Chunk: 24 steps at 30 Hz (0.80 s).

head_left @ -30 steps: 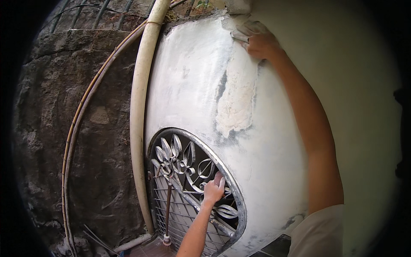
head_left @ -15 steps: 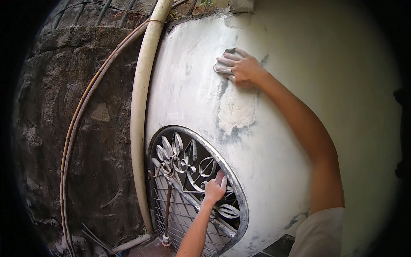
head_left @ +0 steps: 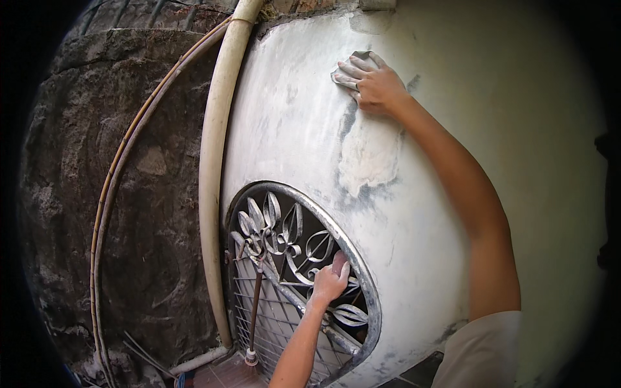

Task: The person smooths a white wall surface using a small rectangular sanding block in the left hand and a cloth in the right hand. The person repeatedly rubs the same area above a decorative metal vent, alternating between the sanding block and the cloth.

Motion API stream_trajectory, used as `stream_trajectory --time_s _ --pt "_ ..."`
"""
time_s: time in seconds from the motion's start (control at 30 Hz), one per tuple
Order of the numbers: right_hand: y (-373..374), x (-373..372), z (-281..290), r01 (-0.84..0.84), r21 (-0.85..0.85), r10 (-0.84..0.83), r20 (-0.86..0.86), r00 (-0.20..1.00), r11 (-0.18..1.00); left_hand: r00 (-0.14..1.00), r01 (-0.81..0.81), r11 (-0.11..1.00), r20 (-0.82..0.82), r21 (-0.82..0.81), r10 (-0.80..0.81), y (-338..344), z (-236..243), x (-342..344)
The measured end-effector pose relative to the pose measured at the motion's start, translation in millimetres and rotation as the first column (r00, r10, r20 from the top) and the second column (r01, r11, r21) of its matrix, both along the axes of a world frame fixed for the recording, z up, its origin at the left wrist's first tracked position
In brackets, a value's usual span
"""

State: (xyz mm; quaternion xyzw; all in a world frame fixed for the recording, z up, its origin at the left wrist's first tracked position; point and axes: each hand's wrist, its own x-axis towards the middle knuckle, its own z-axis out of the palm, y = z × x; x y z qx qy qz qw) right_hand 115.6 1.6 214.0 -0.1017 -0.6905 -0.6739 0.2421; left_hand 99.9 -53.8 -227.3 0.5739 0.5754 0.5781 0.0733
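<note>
My right hand (head_left: 372, 87) is pressed on the white wall (head_left: 427, 194), fingers closed over a crumpled grey sheet (head_left: 348, 70), just above a rough plaster patch (head_left: 365, 161). The wall shows grey smudges around that patch. My left hand (head_left: 330, 282) is lower, closed at the silver-and-grey metal grille (head_left: 291, 233) in the arched opening. A pinkish-brown shape (head_left: 338, 260) shows at its fingers; I cannot make out whether that is a held piece.
A rough dark wall (head_left: 142, 252) stands on the left. A long pale pipe (head_left: 217, 168) runs vertically beside the grille, with thinner curved conduits (head_left: 110, 187) over the dark wall. A brown rod (head_left: 254, 304) hangs in the grille. Floor tiles (head_left: 217, 374) show at the bottom.
My right hand has come down from the wall's top, then moved slightly up again with the sheet. My left hand keeps its place at the grille. The view has shifted slightly.
</note>
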Motion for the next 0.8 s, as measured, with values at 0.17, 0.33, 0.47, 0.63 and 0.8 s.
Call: stream_trajectory --time_s 0.17,0.33,0.47,0.63,0.8 --pt "-49 2 64 0.279 -0.656 -0.597 -0.328 0.732 0.702 1.0 0.003 0.999 -0.03 -0.048 -0.005 -4 4 -1" --pt "-13 -2 -27 0.338 -0.124 -0.349 -0.082 0.934 0.933 1.0 0.027 0.999 0.009 -0.042 -0.026 -4 6 -2" --pt "-8 -1 -18 0.335 -0.213 -0.3 0.184 0.936 0.918 0.998 0.069 0.995 -0.001 -0.076 -0.07 -5 9 -4" --pt "-43 -7 90 0.451 -0.704 -0.739 -0.155 0.656 0.548 0.998 0.053 0.998 -0.036 -0.022 -0.053 -6 9 -4" --pt "-9 -30 -7 0.25 -0.145 -0.282 -0.271 0.92 0.957 0.996 0.074 0.997 -0.038 -0.035 -0.076 1 2 -6"
